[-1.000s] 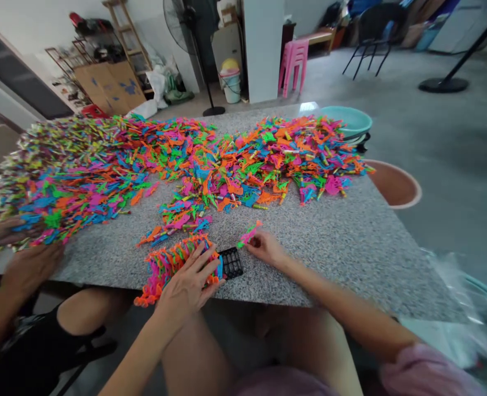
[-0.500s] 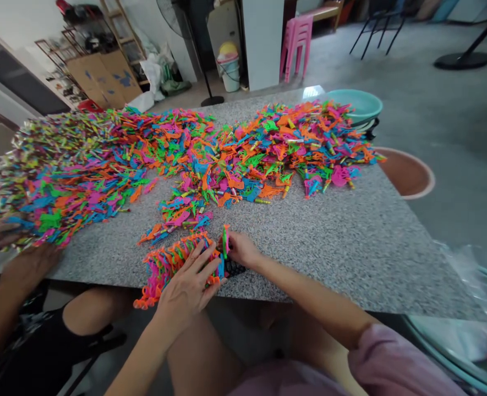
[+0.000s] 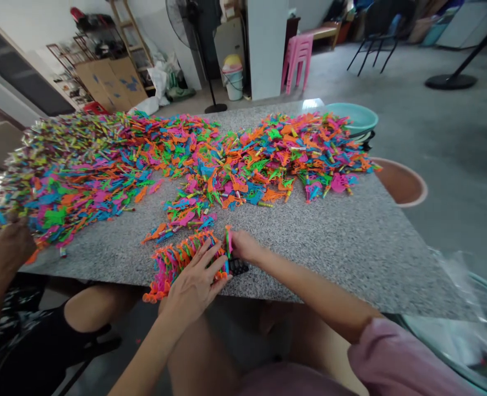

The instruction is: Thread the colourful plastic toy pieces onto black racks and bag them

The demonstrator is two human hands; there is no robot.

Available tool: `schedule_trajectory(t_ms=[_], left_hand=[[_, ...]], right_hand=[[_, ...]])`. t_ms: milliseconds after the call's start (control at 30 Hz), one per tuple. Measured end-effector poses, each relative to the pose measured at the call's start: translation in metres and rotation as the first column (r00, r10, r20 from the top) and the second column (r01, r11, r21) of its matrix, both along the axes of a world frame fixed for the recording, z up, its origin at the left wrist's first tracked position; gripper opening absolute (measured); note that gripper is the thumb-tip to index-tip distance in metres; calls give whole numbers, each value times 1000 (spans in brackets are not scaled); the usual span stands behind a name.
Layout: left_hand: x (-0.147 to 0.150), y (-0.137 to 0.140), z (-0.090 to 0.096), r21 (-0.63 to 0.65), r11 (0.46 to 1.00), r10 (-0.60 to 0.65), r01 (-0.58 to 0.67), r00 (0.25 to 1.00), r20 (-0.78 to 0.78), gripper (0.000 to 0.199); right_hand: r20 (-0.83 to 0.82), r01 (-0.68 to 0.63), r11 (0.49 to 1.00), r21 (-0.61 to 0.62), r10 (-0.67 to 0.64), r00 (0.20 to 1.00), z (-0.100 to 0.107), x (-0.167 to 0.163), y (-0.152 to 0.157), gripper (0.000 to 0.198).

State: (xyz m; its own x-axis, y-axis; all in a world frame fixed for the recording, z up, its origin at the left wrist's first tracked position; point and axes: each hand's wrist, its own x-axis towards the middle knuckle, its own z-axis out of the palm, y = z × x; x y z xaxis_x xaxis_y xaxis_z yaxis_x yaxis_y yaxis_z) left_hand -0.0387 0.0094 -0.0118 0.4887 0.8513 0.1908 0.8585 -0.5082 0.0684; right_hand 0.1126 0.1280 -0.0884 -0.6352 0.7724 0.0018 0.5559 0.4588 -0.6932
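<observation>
Small plastic toys in orange, pink, green and blue stand in a tight row (image 3: 173,258) at the table's near edge. Over the row's right end lies my left hand (image 3: 196,280), its fingers stretched out and resting on the toys. My right hand (image 3: 243,246) pinches a few flat plastic toys (image 3: 228,242), green and pink with an orange tip, held upright at the end of the row. Beneath them a black tray with small compartments (image 3: 239,267) shows. The rest of the tray is hidden under the row and my left hand.
A long heap of loose plastic toys (image 3: 235,165) spreads over the speckled stone table (image 3: 334,253). At left, a co-worker's hands (image 3: 7,242) handle pieces. Basins, one teal (image 3: 356,116) and one brown (image 3: 402,184), stand beyond the right edge. Pink stools (image 3: 298,60) and a fan (image 3: 193,38) are behind.
The camera view has shifted slightly. My hands keep nearly the same pose, and more of the black tray shows. The co-worker's hands have moved closer together, with an orange piece by them.
</observation>
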Motion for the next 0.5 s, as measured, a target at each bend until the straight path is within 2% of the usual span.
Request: schedule_trajectory(t_ms=[67,133,367,500], left_hand=[[-1,0,0,-9,1000,1,0,1000,5,33],[-2,0,-1,-16,1000,-1,1,1000,3,32],[-4,1,-1,-7,1000,-5,5,1000,-20,34],[-4,1,1,4,1000,-26,26,999,-35,35]], right_hand=[[-92,44,997,-68,-50,995,-7,3,1,11],[-129,38,996,-84,-48,991,-12,4,3,6],[-83,-36,997,-68,31,996,-8,2,17,7],[-53,-98,995,-30,96,994,-6,6,12,11]])
